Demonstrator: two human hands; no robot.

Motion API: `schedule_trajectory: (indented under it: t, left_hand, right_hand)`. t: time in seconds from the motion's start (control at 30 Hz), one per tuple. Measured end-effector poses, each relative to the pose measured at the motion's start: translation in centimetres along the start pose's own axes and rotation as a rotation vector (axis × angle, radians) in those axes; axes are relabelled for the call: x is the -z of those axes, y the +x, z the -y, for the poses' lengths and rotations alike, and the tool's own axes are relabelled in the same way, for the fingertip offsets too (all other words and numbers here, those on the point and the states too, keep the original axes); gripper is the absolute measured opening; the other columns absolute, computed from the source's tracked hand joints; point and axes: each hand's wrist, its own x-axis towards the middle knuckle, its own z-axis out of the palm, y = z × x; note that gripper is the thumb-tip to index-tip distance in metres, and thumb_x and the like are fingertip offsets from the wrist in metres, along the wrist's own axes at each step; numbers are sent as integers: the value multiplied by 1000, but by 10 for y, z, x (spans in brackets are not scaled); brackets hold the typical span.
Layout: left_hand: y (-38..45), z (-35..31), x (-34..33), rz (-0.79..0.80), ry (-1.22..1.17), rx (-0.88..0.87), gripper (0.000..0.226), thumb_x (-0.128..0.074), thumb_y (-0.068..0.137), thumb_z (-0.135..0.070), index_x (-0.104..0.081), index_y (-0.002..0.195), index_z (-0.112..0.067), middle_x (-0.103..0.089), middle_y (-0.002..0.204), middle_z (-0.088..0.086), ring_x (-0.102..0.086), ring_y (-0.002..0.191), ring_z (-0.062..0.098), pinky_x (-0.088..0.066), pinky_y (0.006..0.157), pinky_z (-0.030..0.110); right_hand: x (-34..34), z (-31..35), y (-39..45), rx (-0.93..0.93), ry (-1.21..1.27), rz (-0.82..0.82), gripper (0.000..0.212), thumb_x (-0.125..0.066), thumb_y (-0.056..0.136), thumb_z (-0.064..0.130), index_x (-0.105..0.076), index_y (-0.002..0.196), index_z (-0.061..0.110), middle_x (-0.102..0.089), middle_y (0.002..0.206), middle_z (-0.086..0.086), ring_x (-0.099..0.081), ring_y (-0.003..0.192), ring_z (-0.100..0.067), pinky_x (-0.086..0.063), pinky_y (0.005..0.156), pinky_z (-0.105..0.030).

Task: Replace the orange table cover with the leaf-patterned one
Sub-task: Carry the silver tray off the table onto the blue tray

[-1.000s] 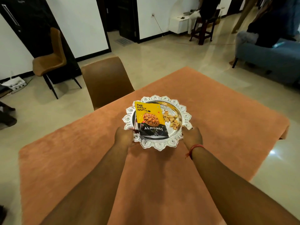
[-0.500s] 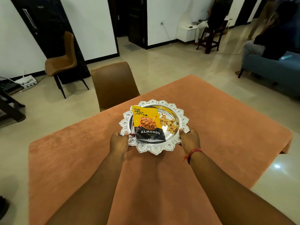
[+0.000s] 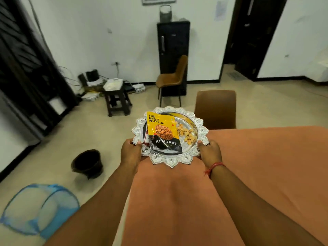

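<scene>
The orange table cover lies spread over the table at the lower right. I hold a silver scalloped tray in the air over the table's left corner. My left hand grips its left rim and my right hand, with a red thread at the wrist, grips its right rim. On the tray lie a yellow and black almonds packet and loose nuts. No leaf-patterned cover is in view.
A brown chair stands at the table's far side, another brown chair by a black cabinet. On the floor to the left are a dark stool, a black bin and a blue mesh basket.
The tray has been lifted off the table's middle and carried left. My view has swung left with it, from the sofa side to the wall with the stool and cabinet.
</scene>
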Motion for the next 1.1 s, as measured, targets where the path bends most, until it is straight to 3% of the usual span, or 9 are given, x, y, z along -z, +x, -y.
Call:
schedule_trajectory:
  t: [0.13,0.2,0.33,0.47,0.6,0.7,0.83,0.97,1.1]
  left_hand:
    - [6,-16,120,-181,-42,-9,6,-58,98,-15,-59,100,-20,-68,96,6,-70,80,24,-56,48,31]
    - [5,-18,190,-282,14,-47,10,-59,95,-19,-61,105,-18,-70,99,8,-69,82,25,-57,55,32]
    - [-6,-5,324,-367,-16,-53,14,-60,92,-18,-61,106,-13,-68,107,14,-68,97,35,-57,85,55]
    - [-23,29,459,-467,-62,-42,14,-59,91,-19,-62,104,-12,-69,106,15,-69,97,35,-57,85,55]
    - [-54,75,592,-599,-148,11,4,-57,95,-15,-58,98,-18,-67,110,16,-70,94,31,-61,70,55]
    - [-85,109,673,-742,-107,74,12,-57,96,-16,-58,108,-15,-66,113,17,-66,102,36,-57,86,55]
    - [-136,160,758,-967,-24,185,20,-59,95,-19,-61,114,-10,-69,112,13,-64,104,32,-52,91,39]
    - [-185,209,810,-1141,-11,289,21,-59,95,-19,-63,113,-9,-69,111,13,-62,98,28,-43,79,27]
    - [-234,243,837,-1301,-198,376,16,-59,95,-16,-60,111,-12,-67,112,16,-65,103,35,-55,90,52]
  right_hand:
    - [-95,25,-57,37,30,222,11,-64,95,18,-65,104,14,-72,101,-10,-71,89,-27,-61,73,-40]
    - [-147,35,-94,78,-4,313,19,-64,95,18,-64,113,10,-72,104,-12,-71,90,-26,-61,73,-37]
    - [-243,41,-177,131,-55,437,32,-63,96,19,-58,124,3,-70,110,-15,-69,87,-24,-57,62,-27]
    - [-339,25,-271,100,-60,570,20,-63,97,17,-56,114,11,-68,110,-17,-68,87,-28,-59,71,-37]
    - [-439,-8,-366,92,-118,738,10,-65,95,13,-59,102,15,-67,105,-18,-66,80,-26,-56,64,-35]
    - [-500,-35,-429,89,-199,863,12,-68,92,10,-63,102,10,-68,108,-23,-67,96,-37,-57,84,-54]
    - [-573,-76,-508,80,-361,1059,18,-70,90,7,-61,105,3,-66,103,-27,-64,94,-38,-51,92,-64]
    - [-628,-122,-573,116,-483,1210,12,-73,88,12,-61,91,12,-65,94,-21,-61,85,-30,-51,89,-59]
    - [-669,-167,-630,122,-612,1396,20,-75,86,20,-61,98,13,-64,93,-14,-60,86,-27,-53,91,-55]
